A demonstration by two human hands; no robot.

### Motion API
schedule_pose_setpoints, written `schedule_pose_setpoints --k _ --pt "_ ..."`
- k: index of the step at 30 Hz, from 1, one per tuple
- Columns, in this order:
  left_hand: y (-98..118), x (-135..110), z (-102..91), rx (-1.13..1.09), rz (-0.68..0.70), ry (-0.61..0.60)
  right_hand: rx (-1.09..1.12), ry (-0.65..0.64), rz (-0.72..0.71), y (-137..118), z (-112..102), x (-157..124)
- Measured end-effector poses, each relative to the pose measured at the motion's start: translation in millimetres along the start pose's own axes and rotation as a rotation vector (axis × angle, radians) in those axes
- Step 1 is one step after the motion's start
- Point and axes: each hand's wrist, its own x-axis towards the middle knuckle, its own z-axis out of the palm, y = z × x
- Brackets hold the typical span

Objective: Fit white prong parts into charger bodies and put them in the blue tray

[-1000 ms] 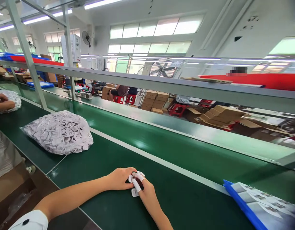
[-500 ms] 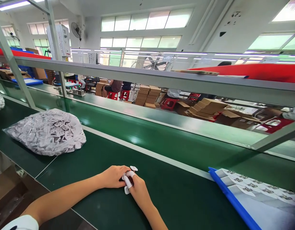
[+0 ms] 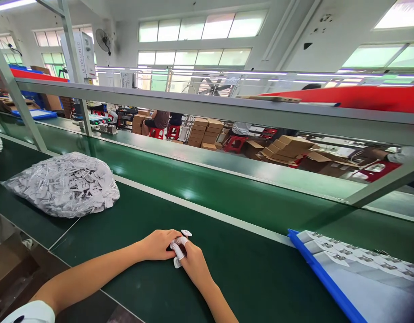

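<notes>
Two hands, left hand [image 3: 158, 245] and right hand [image 3: 194, 266], pinching one white part [image 3: 186, 233], one filled bag [image 3: 63, 184], one blue tray [image 3: 315, 265]

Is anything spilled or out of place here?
Nothing stands out. The bag of white pieces lies whole, the blue tray holds neat rows, and the left hand and right hand meet at one small white piece.

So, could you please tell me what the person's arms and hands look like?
Both forearms are bare. The left arm has a white short sleeve with a small dark mark. The right hand wears white finger cots; the left hand shows no glove.
</notes>
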Motion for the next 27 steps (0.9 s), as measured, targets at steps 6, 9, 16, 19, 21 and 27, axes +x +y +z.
schedule_pose_setpoints --k 6,9,16,19,21,27 --pt "-1.6 -0.2 1.1 0.003 0.008 0.002 -0.016 0.008 -0.006 2.8 1.4 -0.5" --pt "-1.5 -0.2 0.5 0.006 0.008 0.006 -0.01 0.019 -0.007 0.8 0.3 0.0" --pt "-3.1 0.3 2.6 0.013 0.016 0.014 0.003 0.009 -0.003 -0.2 -1.3 0.4" --pt "-5.1 0.3 5.1 0.013 0.02 0.02 -0.01 0.007 -0.012 1.6 0.0 0.4" --pt "-6.0 0.3 6.0 0.012 0.02 0.025 -0.018 0.007 -0.014 2.3 0.4 0.5" --pt "-7.8 0.1 6.1 -0.004 0.029 0.043 -0.022 0.009 -0.024 4.2 -0.5 -0.8"
